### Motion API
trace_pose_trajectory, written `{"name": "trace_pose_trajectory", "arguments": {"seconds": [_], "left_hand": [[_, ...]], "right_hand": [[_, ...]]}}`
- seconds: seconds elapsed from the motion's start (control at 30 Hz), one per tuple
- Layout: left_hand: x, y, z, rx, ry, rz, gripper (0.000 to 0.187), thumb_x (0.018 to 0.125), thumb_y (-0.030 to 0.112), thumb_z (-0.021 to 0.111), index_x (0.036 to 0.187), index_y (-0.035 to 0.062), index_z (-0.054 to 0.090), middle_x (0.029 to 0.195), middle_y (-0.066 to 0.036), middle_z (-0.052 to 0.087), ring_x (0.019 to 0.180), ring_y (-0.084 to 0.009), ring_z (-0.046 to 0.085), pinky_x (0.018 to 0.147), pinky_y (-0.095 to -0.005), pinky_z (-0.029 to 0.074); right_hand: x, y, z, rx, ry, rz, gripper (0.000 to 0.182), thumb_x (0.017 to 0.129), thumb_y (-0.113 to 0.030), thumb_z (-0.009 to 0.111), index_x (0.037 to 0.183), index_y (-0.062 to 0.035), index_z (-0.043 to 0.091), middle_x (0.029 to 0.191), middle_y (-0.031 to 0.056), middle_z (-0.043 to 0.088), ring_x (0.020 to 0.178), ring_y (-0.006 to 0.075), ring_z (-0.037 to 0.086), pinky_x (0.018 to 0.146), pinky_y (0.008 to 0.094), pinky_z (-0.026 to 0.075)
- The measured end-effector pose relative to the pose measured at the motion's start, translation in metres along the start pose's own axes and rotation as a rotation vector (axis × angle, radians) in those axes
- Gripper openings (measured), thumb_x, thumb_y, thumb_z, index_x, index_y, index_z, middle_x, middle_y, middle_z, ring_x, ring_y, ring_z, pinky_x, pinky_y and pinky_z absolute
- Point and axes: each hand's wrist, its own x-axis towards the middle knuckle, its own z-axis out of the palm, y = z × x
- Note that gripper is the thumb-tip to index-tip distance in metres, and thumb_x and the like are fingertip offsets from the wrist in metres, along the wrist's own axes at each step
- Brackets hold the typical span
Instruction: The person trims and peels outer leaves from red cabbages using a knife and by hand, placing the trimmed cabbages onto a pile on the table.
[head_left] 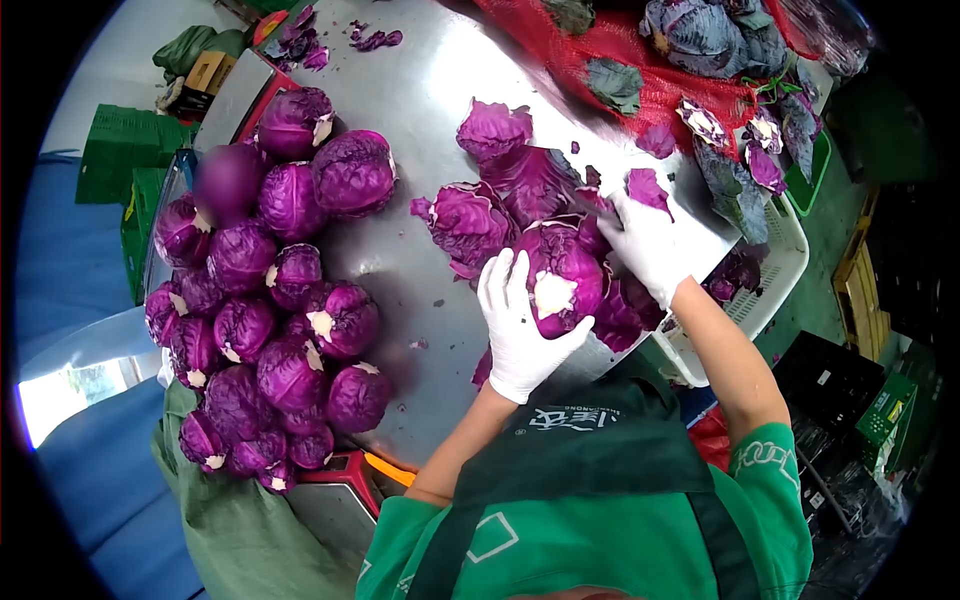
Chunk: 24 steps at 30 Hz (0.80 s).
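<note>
- Head view, work: one red cabbage sits near the table's edge, in front of the person, between the two hands; its pale cut stem end faces up toward the camera.
- Left hand, white-gloved: thumb and fingers set wide, cupped against the cabbage's near-left side and holding it.
- Right hand, white-gloved: at the cabbage's upper right, fingers directed toward its leaves. A dark, narrow shape lies by the fingertips; cannot tell whether it is a tool or leaf, nor how tightly the hand is closed.
- Loose purple leaves lie left of and beyond the cabbage on the metal table; further leaves lie just right of it, below the right hand.
- Table's left side: a heap of red cabbages, several with pale stem ends showing, well apart from the hands. One spot in the heap is blurred.
- Far right: red mesh with dark-leaved cabbages on it.
- Right of the table: white crate, dark leaf pieces inside.
</note>
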Motion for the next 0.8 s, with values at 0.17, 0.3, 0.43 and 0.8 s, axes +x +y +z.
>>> {"name": "trace_pose_trajectory", "arguments": {"seconds": [0.17, 0.3, 0.43, 0.8], "left_hand": [[-0.018, 0.004, 0.001, -0.027, 0.071, 0.095, 0.107, 0.060, 0.033, 0.091, 0.146, 0.0012, 0.035, 0.149, -0.022, 0.035, 0.137, -0.0439, 0.033, 0.112, -0.0551, 0.032], [-0.032, -0.004, 0.000, -0.043, 0.121, 0.073, 0.111, 0.060, 0.033, 0.091, 0.149, 0.0033, 0.031, 0.151, -0.022, 0.033, 0.138, -0.0459, 0.031, 0.112, -0.0584, 0.030], [-0.039, -0.003, 0.000, -0.054, 0.126, 0.072, 0.112, 0.061, 0.035, 0.091, 0.150, 0.0056, 0.029, 0.151, -0.023, 0.030, 0.138, -0.0497, 0.030, 0.111, -0.0600, 0.031], [-0.051, 0.001, 0.021, 0.000, 0.140, 0.139, 0.090, 0.065, 0.043, 0.085, 0.138, 0.0087, 0.046, 0.143, -0.020, 0.041, 0.133, -0.0455, 0.037, 0.107, -0.0675, 0.027]], "right_hand": [[0.037, 0.050, 0.045, -0.118, 0.060, -0.034, 0.030, 0.092, -0.033, 0.060, 0.097, -0.0029, 0.064, 0.079, 0.0217, 0.067, 0.075, 0.0392, 0.068, 0.070, 0.0471, 0.053], [0.042, 0.030, -0.001, -0.215, 0.063, -0.126, 0.048, 0.091, -0.049, 0.060, 0.104, -0.0023, 0.066, 0.093, 0.0193, 0.067, 0.092, 0.0337, 0.065, 0.083, 0.0444, 0.050], [0.011, -0.057, -0.069, 0.154, -0.186, -0.070, 0.060, 0.087, -0.055, 0.065, 0.113, -0.0010, 0.065, 0.107, 0.0159, 0.064, 0.100, 0.0299, 0.064, 0.086, 0.0411, 0.050], [0.032, -0.058, -0.048, 0.028, -0.658, -0.275, 0.054, 0.092, -0.045, 0.063, 0.117, 0.0019, 0.066, 0.112, 0.0212, 0.068, 0.103, 0.0339, 0.066, 0.093, 0.0389, 0.051]]}}
